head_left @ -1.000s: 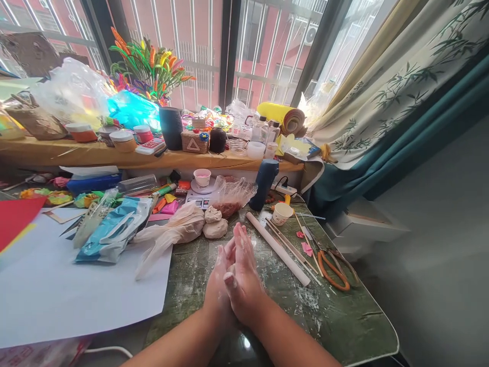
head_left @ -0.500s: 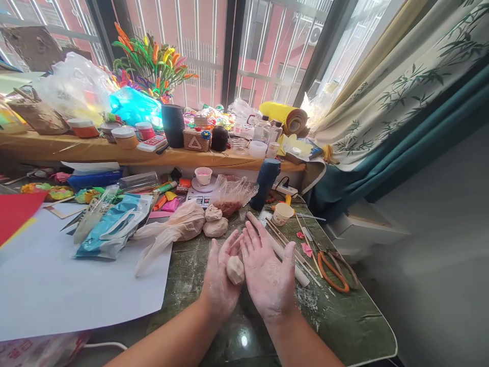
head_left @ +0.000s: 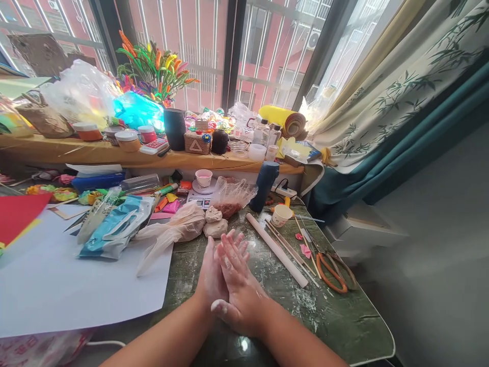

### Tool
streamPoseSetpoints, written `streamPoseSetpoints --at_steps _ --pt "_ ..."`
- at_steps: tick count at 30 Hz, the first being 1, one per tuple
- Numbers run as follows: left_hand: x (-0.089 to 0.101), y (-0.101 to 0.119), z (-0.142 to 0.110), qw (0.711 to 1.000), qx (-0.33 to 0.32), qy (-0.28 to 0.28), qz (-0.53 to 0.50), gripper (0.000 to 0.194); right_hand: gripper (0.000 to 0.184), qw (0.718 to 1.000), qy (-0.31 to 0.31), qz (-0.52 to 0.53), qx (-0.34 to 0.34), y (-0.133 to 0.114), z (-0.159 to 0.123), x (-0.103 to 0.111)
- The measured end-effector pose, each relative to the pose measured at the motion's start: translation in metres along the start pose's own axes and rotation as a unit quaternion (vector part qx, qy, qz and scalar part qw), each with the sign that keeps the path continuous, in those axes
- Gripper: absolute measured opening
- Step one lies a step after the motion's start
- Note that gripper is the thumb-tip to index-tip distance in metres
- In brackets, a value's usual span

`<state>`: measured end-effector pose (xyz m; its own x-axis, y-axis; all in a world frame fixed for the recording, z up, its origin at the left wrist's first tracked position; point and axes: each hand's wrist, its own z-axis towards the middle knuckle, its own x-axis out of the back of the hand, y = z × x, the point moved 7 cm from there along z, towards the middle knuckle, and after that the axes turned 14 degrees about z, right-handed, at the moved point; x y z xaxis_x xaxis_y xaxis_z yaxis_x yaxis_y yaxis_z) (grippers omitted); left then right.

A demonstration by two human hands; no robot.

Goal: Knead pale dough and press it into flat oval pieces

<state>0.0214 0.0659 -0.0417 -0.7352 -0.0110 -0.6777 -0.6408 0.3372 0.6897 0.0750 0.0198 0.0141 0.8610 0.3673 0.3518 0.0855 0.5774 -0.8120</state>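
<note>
My left hand (head_left: pixel 211 278) and my right hand (head_left: pixel 242 285) are pressed palm to palm above the table, both dusted with white powder. The right palm lies over the left, its fingers stretched forward and its thumb pointing left. Between the palms the pale ball of clay is hidden from view; half a second ago it sat in the left palm. Just beyond my fingertips two beige lumps of clay (head_left: pixel 215 229) are stacked one on the other. A pale rolling rod (head_left: pixel 277 250) lies to the right of my hands.
Thin sticks (head_left: pixel 292 247), a paper cup (head_left: pixel 281 215) and orange-handled scissors (head_left: pixel 331 272) lie on the right. At left are a white sheet (head_left: pixel 114 290) and a blue wipes pack (head_left: pixel 116 229). A dark blue bottle (head_left: pixel 264 186) and a kitchen scale (head_left: pixel 198 200) stand behind.
My right hand has turned from palm up and come down over my left hand, covering the ball of clay. The things on the table have stayed put.
</note>
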Motion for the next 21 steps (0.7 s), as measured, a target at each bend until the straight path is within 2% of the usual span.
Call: streamPoseSetpoints --at_steps 5,9,11,13,14,16,18,19,21 --pt "0.009 0.028 0.001 0.997 -0.010 0.066 -0.038 0.056 0.100 0.998 -0.010 0.041 -0.049 0.007 -0.030 -0.017" --pt "0.010 0.043 0.007 0.995 -0.033 0.068 -0.058 0.057 0.092 0.994 -0.042 0.068 -0.070 0.002 -0.049 -0.012" --pt "0.009 0.044 0.010 0.995 -0.032 0.062 -0.067 0.059 0.080 0.992 0.013 0.094 -0.084 0.001 -0.052 0.001" --pt "0.005 0.041 0.010 0.997 -0.032 0.051 -0.056 0.060 0.068 0.968 0.144 0.170 -0.118 0.006 -0.052 0.018" --pt "0.003 0.040 0.009 0.997 -0.041 0.046 -0.037 0.061 0.062 0.937 0.217 0.234 -0.141 0.011 -0.051 0.024" --pt "-0.002 0.040 0.003 0.995 -0.090 0.034 0.039 0.057 0.056 0.841 0.326 0.386 -0.194 0.027 -0.048 0.024" --pt "-0.012 0.043 -0.008 0.975 -0.165 0.012 0.152 0.043 0.053 0.735 0.364 0.518 -0.243 0.041 -0.038 0.011" --pt "-0.018 0.043 -0.015 0.958 -0.197 -0.006 0.209 0.035 0.050 0.693 0.367 0.562 -0.264 0.046 -0.034 0.004" --pt "-0.028 0.042 -0.026 0.929 -0.230 -0.049 0.286 0.032 0.040 0.632 0.384 0.608 -0.289 0.054 -0.028 -0.003"
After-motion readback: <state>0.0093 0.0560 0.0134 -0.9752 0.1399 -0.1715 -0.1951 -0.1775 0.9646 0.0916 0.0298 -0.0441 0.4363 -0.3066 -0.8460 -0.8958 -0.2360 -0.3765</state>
